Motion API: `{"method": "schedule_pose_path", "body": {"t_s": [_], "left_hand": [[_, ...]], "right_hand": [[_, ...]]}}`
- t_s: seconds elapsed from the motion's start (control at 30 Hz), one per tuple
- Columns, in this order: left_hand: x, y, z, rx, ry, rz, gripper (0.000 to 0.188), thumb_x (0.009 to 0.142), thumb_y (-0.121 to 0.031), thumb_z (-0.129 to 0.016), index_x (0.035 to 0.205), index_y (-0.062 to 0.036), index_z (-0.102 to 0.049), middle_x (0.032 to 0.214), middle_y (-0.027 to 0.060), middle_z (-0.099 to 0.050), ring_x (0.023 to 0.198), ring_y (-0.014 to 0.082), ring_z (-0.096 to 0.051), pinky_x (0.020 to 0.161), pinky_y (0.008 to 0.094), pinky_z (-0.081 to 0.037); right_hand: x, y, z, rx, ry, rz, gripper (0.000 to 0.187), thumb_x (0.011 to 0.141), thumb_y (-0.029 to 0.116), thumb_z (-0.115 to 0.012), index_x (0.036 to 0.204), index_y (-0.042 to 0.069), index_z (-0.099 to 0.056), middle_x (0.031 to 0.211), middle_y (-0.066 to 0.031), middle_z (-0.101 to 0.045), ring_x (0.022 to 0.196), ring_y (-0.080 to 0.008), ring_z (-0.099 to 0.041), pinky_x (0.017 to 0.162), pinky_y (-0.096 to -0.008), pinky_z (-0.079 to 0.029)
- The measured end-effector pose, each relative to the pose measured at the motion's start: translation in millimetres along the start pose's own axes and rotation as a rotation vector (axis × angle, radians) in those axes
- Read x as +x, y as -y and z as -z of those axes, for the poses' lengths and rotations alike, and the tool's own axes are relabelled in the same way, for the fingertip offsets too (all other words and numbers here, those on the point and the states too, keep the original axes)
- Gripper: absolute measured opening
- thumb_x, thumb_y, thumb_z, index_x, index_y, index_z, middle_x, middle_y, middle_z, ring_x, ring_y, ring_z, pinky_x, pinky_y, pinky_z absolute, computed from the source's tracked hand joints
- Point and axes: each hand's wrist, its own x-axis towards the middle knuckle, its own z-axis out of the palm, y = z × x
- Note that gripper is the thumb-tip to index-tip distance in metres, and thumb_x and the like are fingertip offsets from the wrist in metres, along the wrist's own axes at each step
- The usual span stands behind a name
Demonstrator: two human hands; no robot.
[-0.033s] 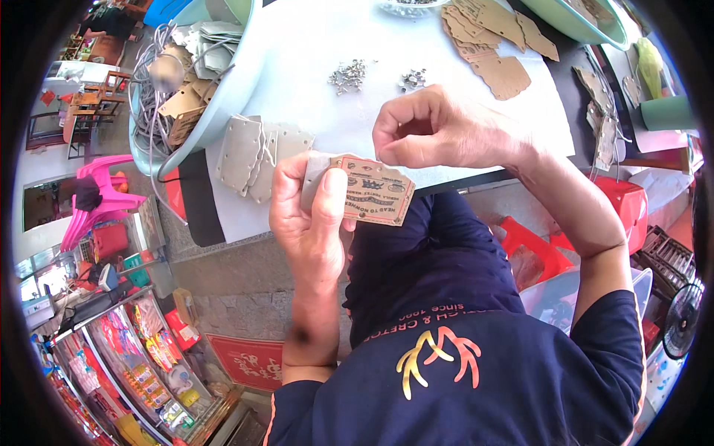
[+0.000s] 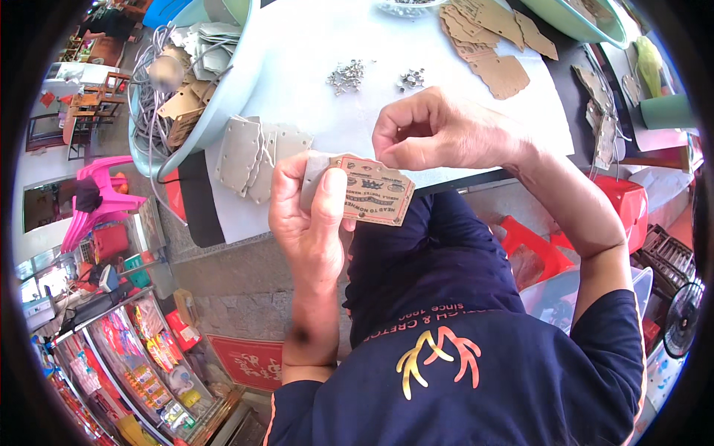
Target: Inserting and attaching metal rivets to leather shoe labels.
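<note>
My left hand (image 2: 309, 212) grips a printed brown cardboard tag (image 2: 379, 193) with its thumb on the front face. A greyish card edge (image 2: 316, 169) shows beside the thumb. At the tag's upper edge, my right hand (image 2: 446, 134) is closed in a pinch, thumb against curled fingers. Whatever its fingertips hold, if anything, is too small or hidden to make out. Behind the left hand lies an overlapping group of grey cards (image 2: 242, 160) with small holes along their edges and a pale string. Two little piles of shiny metal pieces, one left (image 2: 346, 76) and one right (image 2: 411, 79), rest beyond my hands.
White sheeting (image 2: 297, 67) covers the dark table. A pale blue tub (image 2: 249, 82) with cards and grey cords stands at left. Loose brown cards (image 2: 506, 78) lie at the far right, near a pale green basin (image 2: 606, 33). A clear dish (image 2: 409, 9) sits at the back.
</note>
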Motion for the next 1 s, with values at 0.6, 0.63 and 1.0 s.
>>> {"method": "schedule_pose_path", "body": {"t_s": [0.6, 0.63, 1.0], "left_hand": [[-0.4, 1.2, -0.7, 0.027, 0.100, 0.033, 0.015, 0.093, -0.008, -0.058, 0.104, -0.0017, -0.050, 0.084, 0.0070, -0.063, 0.056, 0.0033, -0.047, 0.047, 0.0178, -0.039], [-0.3, 1.7, -0.4, 0.027, 0.101, 0.033, 0.015, 0.093, -0.008, -0.058, 0.104, -0.0017, -0.050, 0.084, 0.0070, -0.063, 0.056, 0.0033, -0.047, 0.047, 0.0178, -0.039], [0.6, 5.4, 3.9, 0.068, 0.107, 0.018, 0.013, 0.092, -0.006, -0.057, 0.103, -0.0020, -0.051, 0.081, 0.0043, -0.061, 0.055, 0.0027, -0.046, 0.047, 0.0176, -0.038]], "right_hand": [[-3.9, 2.5, 3.9, 0.325, 0.160, -0.191, 0.018, 0.082, 0.019, -0.066, 0.086, 0.002, -0.066, 0.066, 0.0038, -0.057, 0.052, -0.0023, -0.046, 0.046, -0.0190, -0.037], [-3.8, 2.1, 3.7, 0.324, 0.156, -0.194, 0.018, 0.082, 0.019, -0.066, 0.086, 0.002, -0.067, 0.066, 0.0038, -0.057, 0.052, -0.0023, -0.046, 0.046, -0.0189, -0.037], [-5.8, 5.8, 1.2, 0.303, 0.098, -0.220, 0.022, 0.082, 0.024, -0.065, 0.084, 0.002, -0.066, 0.062, 0.0036, -0.053, 0.053, -0.0039, -0.047, 0.047, -0.0211, -0.039]]}}
